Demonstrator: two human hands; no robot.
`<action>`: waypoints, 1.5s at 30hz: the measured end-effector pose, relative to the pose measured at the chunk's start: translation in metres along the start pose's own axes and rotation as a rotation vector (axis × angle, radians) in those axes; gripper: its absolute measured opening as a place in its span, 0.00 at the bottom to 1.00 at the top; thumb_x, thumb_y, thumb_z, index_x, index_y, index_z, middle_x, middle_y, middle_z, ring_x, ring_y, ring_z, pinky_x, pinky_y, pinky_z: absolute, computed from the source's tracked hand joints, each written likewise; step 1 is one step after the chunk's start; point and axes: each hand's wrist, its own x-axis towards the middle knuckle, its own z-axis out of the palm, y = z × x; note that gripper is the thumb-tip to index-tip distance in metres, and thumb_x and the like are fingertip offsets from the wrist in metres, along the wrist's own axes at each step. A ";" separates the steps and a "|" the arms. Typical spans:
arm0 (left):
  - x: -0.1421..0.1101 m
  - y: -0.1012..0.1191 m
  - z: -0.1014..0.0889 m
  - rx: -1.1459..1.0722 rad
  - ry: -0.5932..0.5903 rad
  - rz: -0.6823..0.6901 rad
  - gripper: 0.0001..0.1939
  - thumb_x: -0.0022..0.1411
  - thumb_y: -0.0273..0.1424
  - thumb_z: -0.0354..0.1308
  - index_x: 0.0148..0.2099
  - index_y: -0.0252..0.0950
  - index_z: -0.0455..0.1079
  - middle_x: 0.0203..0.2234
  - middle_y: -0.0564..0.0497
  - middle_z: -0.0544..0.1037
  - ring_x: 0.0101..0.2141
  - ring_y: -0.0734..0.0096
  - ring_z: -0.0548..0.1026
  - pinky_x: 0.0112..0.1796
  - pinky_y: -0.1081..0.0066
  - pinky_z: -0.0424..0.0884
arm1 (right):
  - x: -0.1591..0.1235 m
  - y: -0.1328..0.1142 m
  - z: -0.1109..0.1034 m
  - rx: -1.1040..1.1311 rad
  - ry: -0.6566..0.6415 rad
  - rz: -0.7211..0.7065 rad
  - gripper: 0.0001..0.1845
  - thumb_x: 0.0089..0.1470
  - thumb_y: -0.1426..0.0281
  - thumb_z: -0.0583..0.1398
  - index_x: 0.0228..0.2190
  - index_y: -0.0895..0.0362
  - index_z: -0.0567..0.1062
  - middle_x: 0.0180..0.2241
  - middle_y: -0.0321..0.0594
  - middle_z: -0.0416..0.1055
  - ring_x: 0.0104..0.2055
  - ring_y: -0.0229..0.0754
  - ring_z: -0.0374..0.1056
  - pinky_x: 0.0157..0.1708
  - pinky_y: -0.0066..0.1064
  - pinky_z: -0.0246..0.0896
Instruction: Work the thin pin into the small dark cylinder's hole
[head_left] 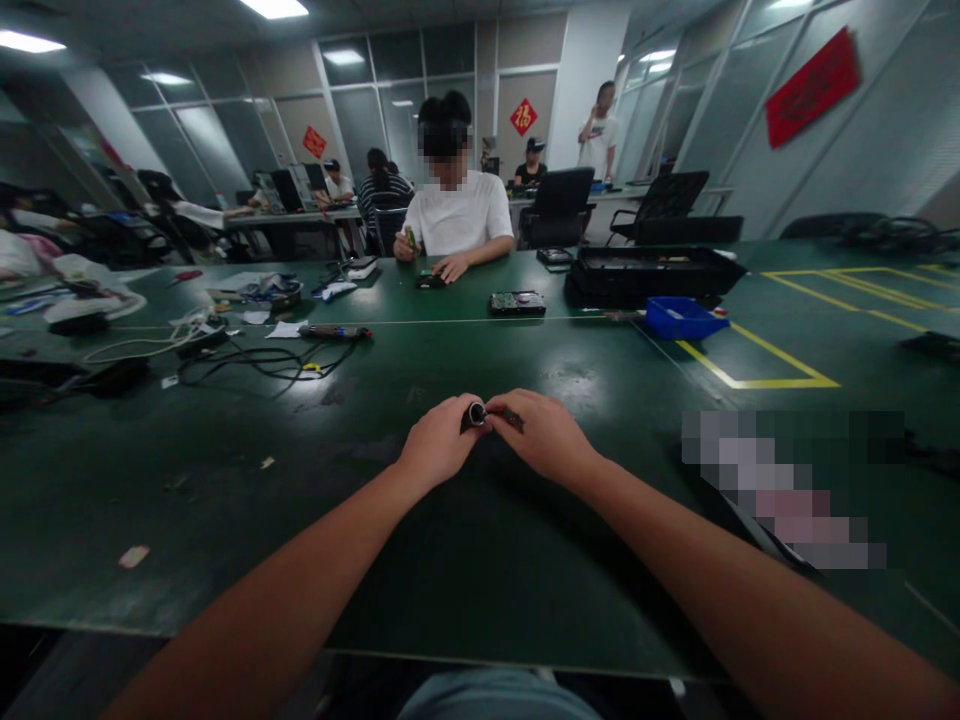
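Observation:
My left hand [440, 437] is wrapped around a black tube-like thing [475, 413], whose round end with a pale rim faces me. Its other end is hidden in the fingers. Close against that rim are the fingertips of my right hand [551, 432], pinched together. Between them shows part of a small, thin, dark greenish piece [514, 419], too small to name. Both hands are held over the green table [450, 570], their fingers touching or nearly so at the tube's end.
Across the table a person in a white shirt [469, 210] handles small parts. A circuit-board device [517, 302], a blue bin [684, 318] and a black tray [652, 270] lie ahead. Left are an electric screwdriver [336, 332] and cables [262, 367]. Scraps [134, 556] lie nearer.

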 end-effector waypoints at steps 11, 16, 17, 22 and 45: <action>0.000 0.005 0.002 -0.140 -0.018 0.128 0.15 0.63 0.29 0.58 0.52 0.42 0.71 0.47 0.49 0.77 0.46 0.61 0.74 0.47 0.63 0.70 | -0.004 -0.003 0.002 0.029 0.151 0.060 0.08 0.57 0.68 0.64 0.40 0.54 0.76 0.39 0.39 0.73 0.37 0.40 0.69 0.37 0.32 0.63; 0.000 0.004 0.002 -0.117 -0.050 0.192 0.14 0.62 0.27 0.57 0.50 0.39 0.71 0.43 0.49 0.77 0.43 0.63 0.75 0.45 0.64 0.70 | -0.003 -0.003 0.002 0.043 0.163 0.099 0.07 0.55 0.68 0.65 0.37 0.54 0.76 0.36 0.38 0.73 0.35 0.40 0.69 0.35 0.32 0.61; 0.000 0.005 0.002 -0.114 -0.055 0.202 0.14 0.62 0.27 0.57 0.50 0.39 0.71 0.43 0.49 0.77 0.43 0.63 0.74 0.45 0.64 0.70 | -0.003 -0.003 0.002 0.043 0.164 0.103 0.06 0.55 0.68 0.65 0.37 0.54 0.76 0.36 0.38 0.73 0.35 0.40 0.68 0.35 0.32 0.61; -0.001 0.006 0.000 -0.140 -0.043 0.215 0.16 0.62 0.25 0.56 0.52 0.40 0.71 0.45 0.49 0.77 0.45 0.63 0.74 0.46 0.64 0.69 | -0.004 -0.002 0.002 0.046 0.164 0.094 0.06 0.55 0.67 0.64 0.36 0.54 0.76 0.35 0.38 0.73 0.34 0.39 0.68 0.33 0.31 0.61; 0.005 -0.003 0.003 -0.200 0.070 0.067 0.14 0.63 0.26 0.58 0.51 0.40 0.68 0.46 0.49 0.75 0.46 0.63 0.73 0.49 0.63 0.69 | -0.015 -0.015 -0.026 0.244 0.330 0.148 0.13 0.62 0.60 0.58 0.37 0.54 0.79 0.29 0.38 0.73 0.30 0.41 0.69 0.30 0.33 0.61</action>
